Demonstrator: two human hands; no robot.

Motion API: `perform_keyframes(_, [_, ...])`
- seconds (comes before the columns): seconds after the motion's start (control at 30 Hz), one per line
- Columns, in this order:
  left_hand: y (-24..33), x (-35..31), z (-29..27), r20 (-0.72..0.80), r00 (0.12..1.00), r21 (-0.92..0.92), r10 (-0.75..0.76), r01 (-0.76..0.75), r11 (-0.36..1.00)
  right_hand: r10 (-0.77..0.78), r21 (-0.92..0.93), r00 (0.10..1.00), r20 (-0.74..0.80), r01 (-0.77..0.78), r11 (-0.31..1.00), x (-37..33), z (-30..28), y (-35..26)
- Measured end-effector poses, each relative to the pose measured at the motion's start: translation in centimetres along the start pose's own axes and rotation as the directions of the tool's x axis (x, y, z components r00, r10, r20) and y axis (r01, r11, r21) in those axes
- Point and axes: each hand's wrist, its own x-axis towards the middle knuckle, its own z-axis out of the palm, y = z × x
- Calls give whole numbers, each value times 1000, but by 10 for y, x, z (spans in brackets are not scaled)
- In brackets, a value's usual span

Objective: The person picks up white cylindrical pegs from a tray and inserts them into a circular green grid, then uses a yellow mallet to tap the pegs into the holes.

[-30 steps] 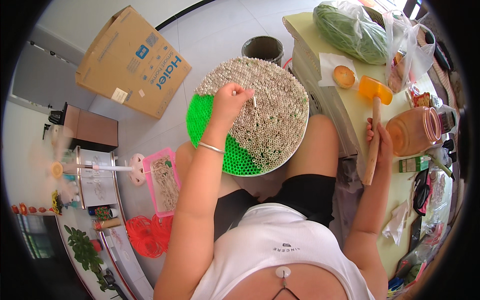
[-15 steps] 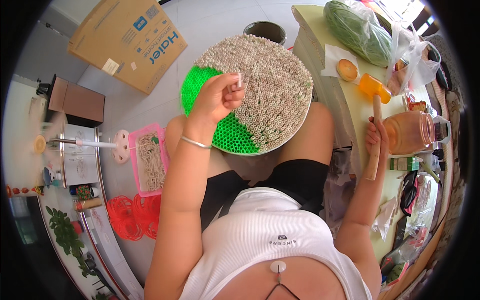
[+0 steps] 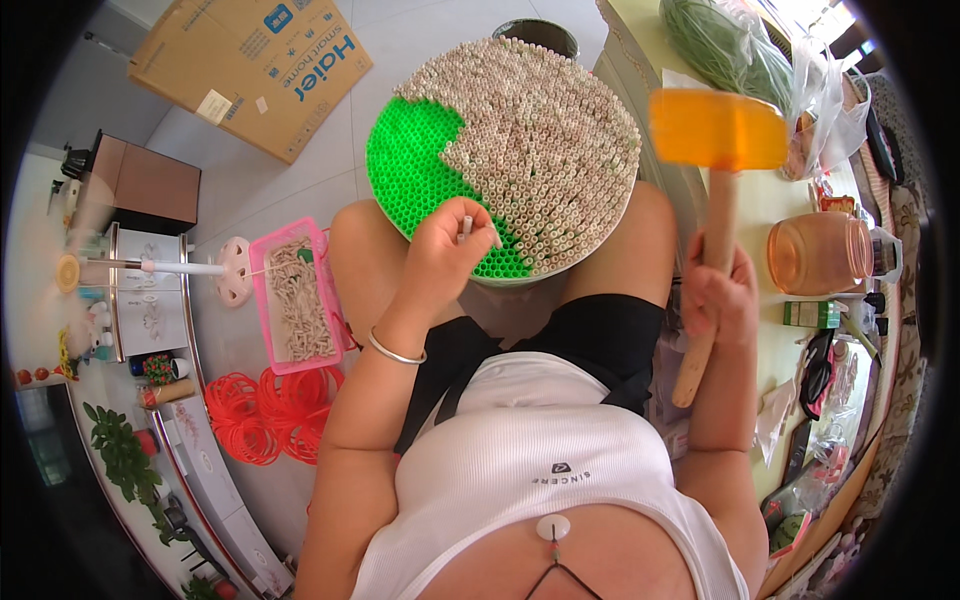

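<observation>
Across my knees rests a round board of green honeycomb mesh [image 3: 408, 165], its right and far parts packed with small pale hollow sticks [image 3: 545, 140]. My left hand [image 3: 450, 250] is closed over the near edge of the bare green part, and a short pale stick [image 3: 466, 229] shows between its fingers. My right hand [image 3: 722, 295] is wrapped round the wooden handle of a mallet [image 3: 718, 130]. The mallet's translucent orange head is raised to the right of the board, apart from it.
Left of my legs, a pink basket [image 3: 262, 305] holds loose pale sticks, with red coils [image 3: 240, 420] beside it. A cardboard box [image 3: 250, 75] and a dark bin [image 3: 540, 36] stand beyond. The table [image 3: 765, 370] at right carries an amber jar [image 3: 815, 253] and bagged greens [image 3: 720, 50].
My left hand has moved down from above the board to its near edge. The mallet has risen off the table side toward me, in my right hand.
</observation>
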Motion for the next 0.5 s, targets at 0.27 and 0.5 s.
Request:
perform_keyframes(0.27, [-12,-27,22,71,950,507,303,-296,810,287,-212,955,78,-266,940,-26,23,17])
perform_keyframes(0.5, [-16,-32,26,106,949,608,295,-297,736,371,-246,927,53,-348,904,-35,24,30])
